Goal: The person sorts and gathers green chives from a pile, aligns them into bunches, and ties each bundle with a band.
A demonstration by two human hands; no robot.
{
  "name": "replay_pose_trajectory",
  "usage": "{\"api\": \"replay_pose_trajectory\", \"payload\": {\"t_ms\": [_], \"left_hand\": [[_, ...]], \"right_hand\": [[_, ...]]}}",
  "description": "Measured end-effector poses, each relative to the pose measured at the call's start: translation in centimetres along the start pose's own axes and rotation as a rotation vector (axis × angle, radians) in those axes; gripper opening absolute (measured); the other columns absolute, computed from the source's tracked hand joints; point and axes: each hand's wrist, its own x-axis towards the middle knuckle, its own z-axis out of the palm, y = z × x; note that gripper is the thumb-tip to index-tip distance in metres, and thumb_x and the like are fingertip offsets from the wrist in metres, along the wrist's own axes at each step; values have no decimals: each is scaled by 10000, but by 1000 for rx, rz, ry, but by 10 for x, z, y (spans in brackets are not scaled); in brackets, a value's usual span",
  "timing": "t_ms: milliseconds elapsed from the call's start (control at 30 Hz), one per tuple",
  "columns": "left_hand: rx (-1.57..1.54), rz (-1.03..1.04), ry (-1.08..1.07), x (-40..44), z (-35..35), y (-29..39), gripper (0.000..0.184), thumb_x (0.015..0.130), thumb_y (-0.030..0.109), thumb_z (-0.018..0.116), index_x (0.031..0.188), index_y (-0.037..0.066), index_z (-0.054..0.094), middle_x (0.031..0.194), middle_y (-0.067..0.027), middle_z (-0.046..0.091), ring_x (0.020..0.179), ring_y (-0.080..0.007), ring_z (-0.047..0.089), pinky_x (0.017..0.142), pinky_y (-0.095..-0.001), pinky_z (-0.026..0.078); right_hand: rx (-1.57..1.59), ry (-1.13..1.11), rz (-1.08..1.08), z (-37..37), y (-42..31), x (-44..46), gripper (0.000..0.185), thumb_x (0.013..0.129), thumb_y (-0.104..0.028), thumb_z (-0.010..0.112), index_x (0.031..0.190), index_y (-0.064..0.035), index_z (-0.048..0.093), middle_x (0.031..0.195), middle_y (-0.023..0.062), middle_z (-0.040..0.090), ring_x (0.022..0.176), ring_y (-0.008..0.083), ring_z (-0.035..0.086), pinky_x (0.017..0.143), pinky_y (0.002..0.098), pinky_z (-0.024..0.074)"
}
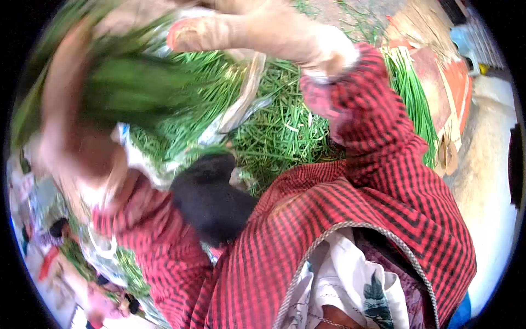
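Observation:
My left hand (76, 142), smeared by motion, is closed around a bunch of long green chives (137, 82) at the upper left. The bunch is blurred too, its blades spreading toward the left edge. Reaching in across the top, my right hand (252, 33) has its thumb stretched out, with an orange-red tip; the other fingers are partly cut off by the frame. I see nothing held in it. Below both hands lies a heap of loose green chives (285, 126), with a pale strip of plastic (235, 109) across it.
A neat bundle of green stalks (411, 93) lies right of my right sleeve, beside a cardboard sheet (424, 22). A blue plastic object (466, 44) stands at the upper right. Another person (98, 301) and more greens (131, 271) appear at the lower left.

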Motion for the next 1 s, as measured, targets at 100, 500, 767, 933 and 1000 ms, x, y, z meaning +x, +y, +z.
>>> {"api": "replay_pose_trajectory", "payload": {"t_ms": [100, 500, 767, 933, 1000], "left_hand": [[-608, -53, -131, 6, 51, 42, 416, 800, 179, 658, 1156, -23, 581, 1072, -158, 646, 977, -259, 639, 891, -376, 522], [-1995, -1388, 463, -138, 206, 70, 513, 863, 489, 616, 1171, 81, 570, 1136, -99, 608, 1067, -274, 566, 985, -435, 435], [-2747, -1575, 232, -173, 302, 132, 596, 927, 473, 526, 1351, 68, 419, 1303, -140, 513, 1198, -317, 484, 1014, -528, 390], [-2591, -1474, 260, -200, 330, 98, 688, 918, 565, 461, 1410, 97, 349, 1435, -76, 407, 1303, -299, 387, 1078, -510, 311], [-2620, -1462, 193, -201, 333, 98, 699, 908, 560, 489, 1409, 94, 345, 1434, -87, 405, 1298, -292, 395, 1078, -502, 317]], "right_hand": [[238, -428, -81, -7, -34, -14, 942, 684, -371, 811, 1377, 57, 338, 1276, 231, 501, 1138, 269, 499, 963, 378, 423], [-390, -19, 995, -41, -5, -143, 799, 724, -118, 748, 1401, 5, 341, 1168, 102, 586, 978, 164, 587, 878, 312, 489], [-739, -618, 1691, -113, 62, -59, 771, 684, -153, 767, 1330, 33, 390, 978, 131, 662, 804, 215, 654, 702, 339, 559], [-829, -746, 1707, -131, 151, -45, 1218, 643, -505, 813, 1467, 52, 109, 1375, 244, 438, 1218, 286, 493, 982, 379, 443], [-793, -763, 1753, -120, 131, -30, 1257, 632, -538, 811, 1465, 63, 87, 1385, 245, 425, 1229, 291, 483, 992, 384, 436]]}}
